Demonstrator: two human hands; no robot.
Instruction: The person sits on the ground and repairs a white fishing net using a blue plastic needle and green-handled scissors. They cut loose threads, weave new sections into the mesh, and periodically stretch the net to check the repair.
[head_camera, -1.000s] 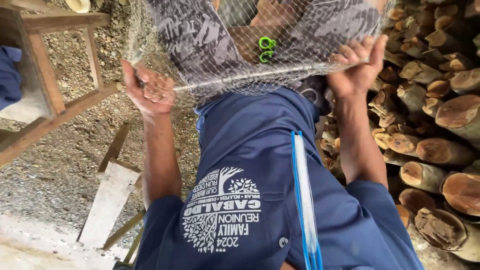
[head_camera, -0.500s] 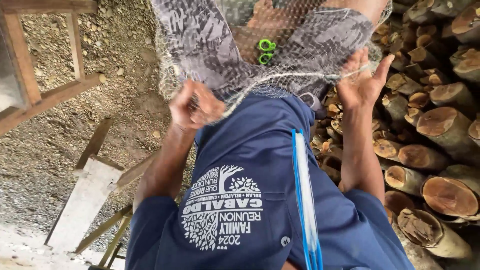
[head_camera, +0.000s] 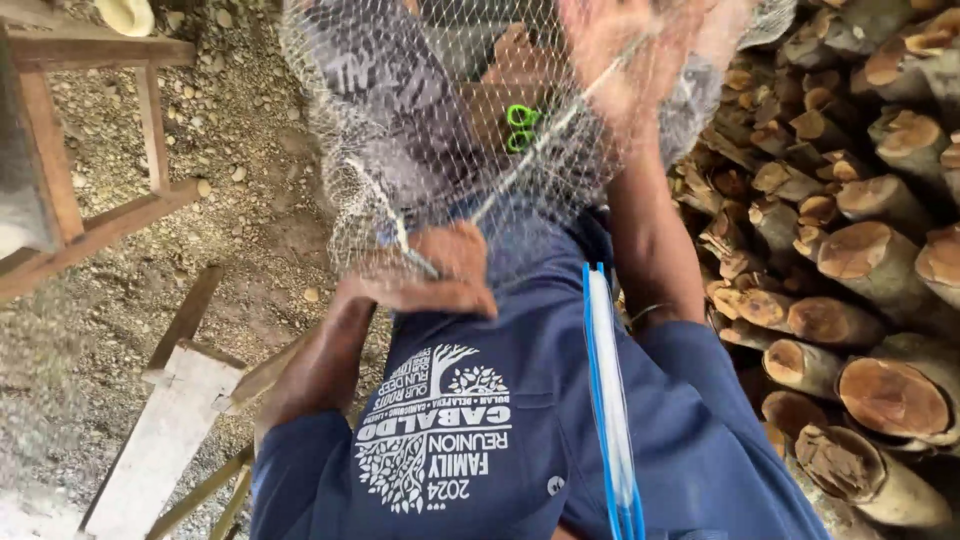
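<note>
Net (head_camera: 400, 170): fine white mesh, draped across upper middle of frame over lap. Keep mesh taut between both hands; draw cord (head_camera: 560, 125) straight, no snagging on neighbouring meshes; likely knotting or mending. Left hand (head_camera: 425, 275), centre frame: fingers curled together, pinching net edge and cord end. Right hand (head_camera: 640, 45), top right of centre, blurred: raised behind mesh, fingers spread, cord running up to it; actual grip cannot tell. Green scissors (head_camera: 520, 128) under mesh. Log pile (head_camera: 860, 250) at right.

Pale diamond-mesh net (head_camera: 400, 150), green scissor handles (head_camera: 521, 127), navy shirt (head_camera: 520, 400) with white tree print, brown logs (head_camera: 860, 290) right.
</note>
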